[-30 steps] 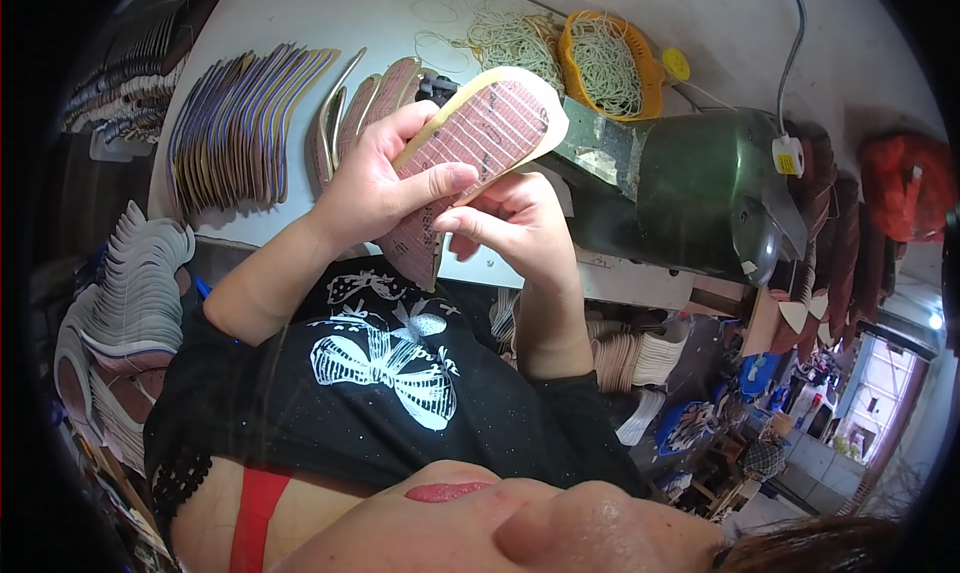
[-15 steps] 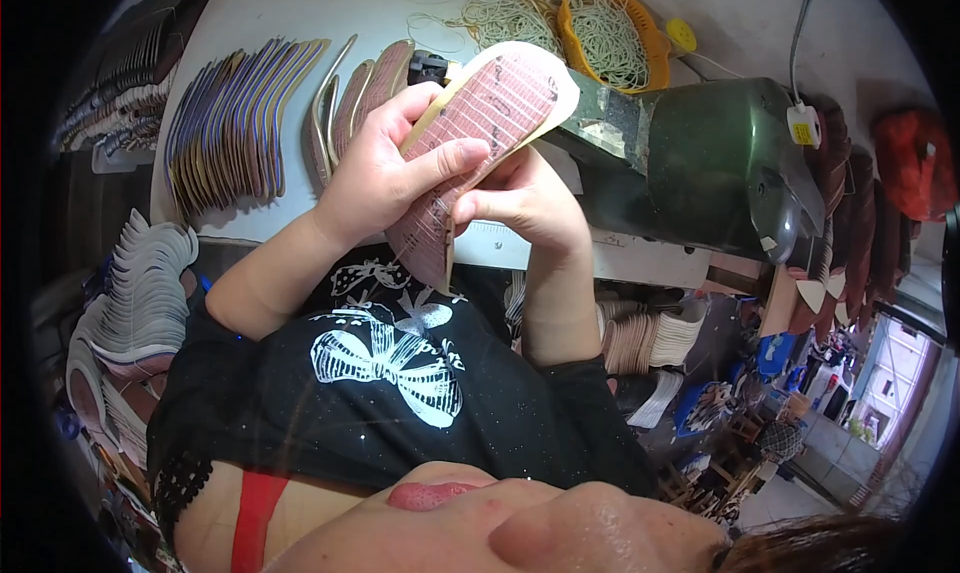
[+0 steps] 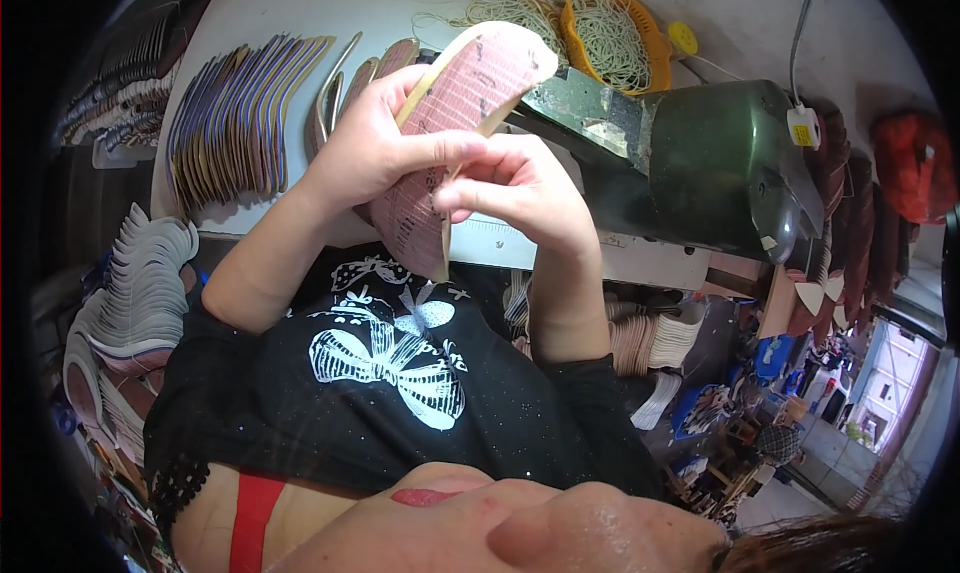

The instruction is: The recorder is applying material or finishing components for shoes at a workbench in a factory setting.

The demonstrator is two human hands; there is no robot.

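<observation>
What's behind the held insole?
Past the insole: white table, green machine, pale loose cord. Hidden: whatever lies directly behind it, including some of the left hand's fingers.

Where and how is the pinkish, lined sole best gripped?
Probably the sole's long left edge, approached from the left, with the thumb across the lined face and fingers behind: it is thin and held tilted. The left hand has this grip.
</observation>
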